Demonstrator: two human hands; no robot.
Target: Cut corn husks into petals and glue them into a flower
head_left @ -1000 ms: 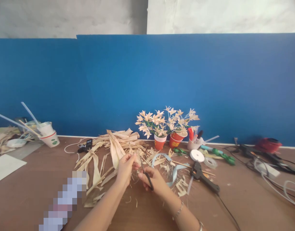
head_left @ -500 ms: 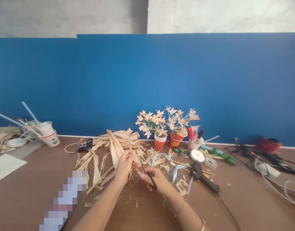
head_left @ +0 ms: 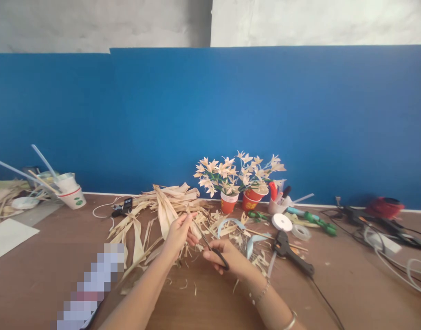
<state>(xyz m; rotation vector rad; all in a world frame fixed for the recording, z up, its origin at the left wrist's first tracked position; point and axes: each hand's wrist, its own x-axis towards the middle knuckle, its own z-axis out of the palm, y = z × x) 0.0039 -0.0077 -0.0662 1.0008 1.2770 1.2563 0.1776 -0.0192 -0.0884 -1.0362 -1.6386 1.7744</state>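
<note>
Grip of the right hand (head_left: 230, 259) is clamped on the handles of the scissors (head_left: 215, 251), whose long axis is slanted forward and leftward from that grip. Blade tips are brought close to the left hand (head_left: 178, 235); whether contact is made cannot be told. Nor can it be told whether anything is pinched by the left fingers. Dried husks (head_left: 166, 214) are heaped just beyond, on the surface (head_left: 196, 311).
</note>
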